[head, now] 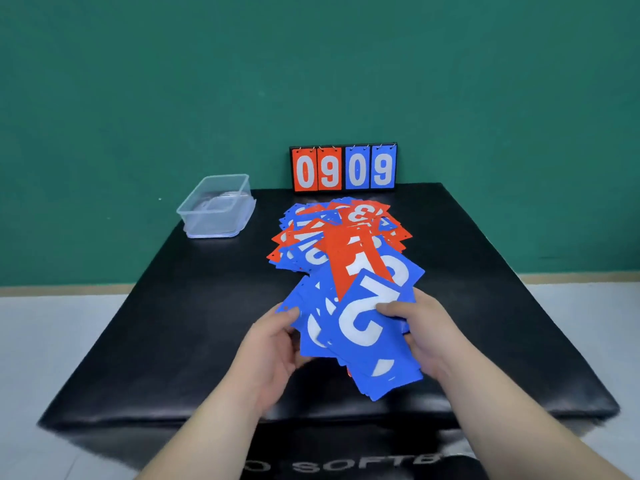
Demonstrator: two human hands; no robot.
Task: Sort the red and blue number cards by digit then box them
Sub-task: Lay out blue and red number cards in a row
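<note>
I hold a fanned bunch of number cards (pixel 360 327) above the black table's near half. A blue card showing 2 lies on top, a red card showing 1 sticks out behind it. My left hand (pixel 277 344) grips the bunch at its left edge, thumb on top. My right hand (pixel 422 330) grips the right edge, thumb pressed on the blue 2. A loose heap of red and blue cards (pixel 332 233) lies on the table (pixel 173 323) farther back. The clear plastic box (pixel 216 206) stands at the far left corner, with something pale inside.
A small flip scoreboard (pixel 343 168) reading 0 9 in red and 0 9 in blue stands at the table's far edge against the green wall. Pale floor shows on both sides of the table.
</note>
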